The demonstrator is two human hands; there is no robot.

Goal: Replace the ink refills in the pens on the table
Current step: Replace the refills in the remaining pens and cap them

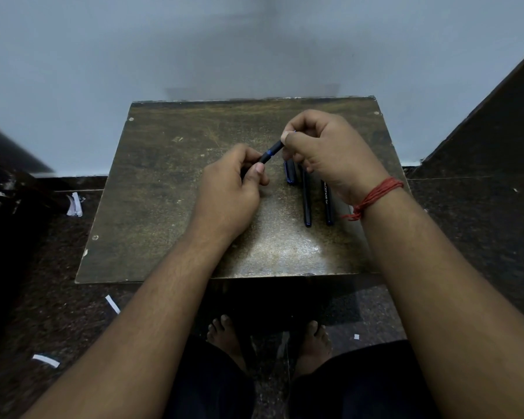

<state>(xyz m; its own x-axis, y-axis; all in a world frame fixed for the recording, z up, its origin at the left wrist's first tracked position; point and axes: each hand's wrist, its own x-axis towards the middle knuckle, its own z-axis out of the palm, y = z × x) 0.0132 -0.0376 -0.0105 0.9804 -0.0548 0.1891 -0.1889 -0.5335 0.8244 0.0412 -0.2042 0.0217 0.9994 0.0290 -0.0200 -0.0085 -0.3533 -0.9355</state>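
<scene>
A dark pen with a blue ring (pixel 271 152) is held above the small brown table (pixel 170 189) between both hands. My left hand (pixel 230 192) grips its lower end; my right hand (pixel 324 155), with a red thread on the wrist, pinches its upper end at the fingertips. Most of the pen is hidden inside the two fists. On the table under my right hand lie a short dark blue cap (pixel 290 173) and two long dark pens (pixel 306 204) (pixel 328 204), side by side and pointing away from me.
The table stands against a pale wall, with a dark panel (pixel 481 122) at the right. White paper scraps (pixel 74 204) lie on the dark floor at the left. My bare feet (pixel 224 331) are under the table's near edge.
</scene>
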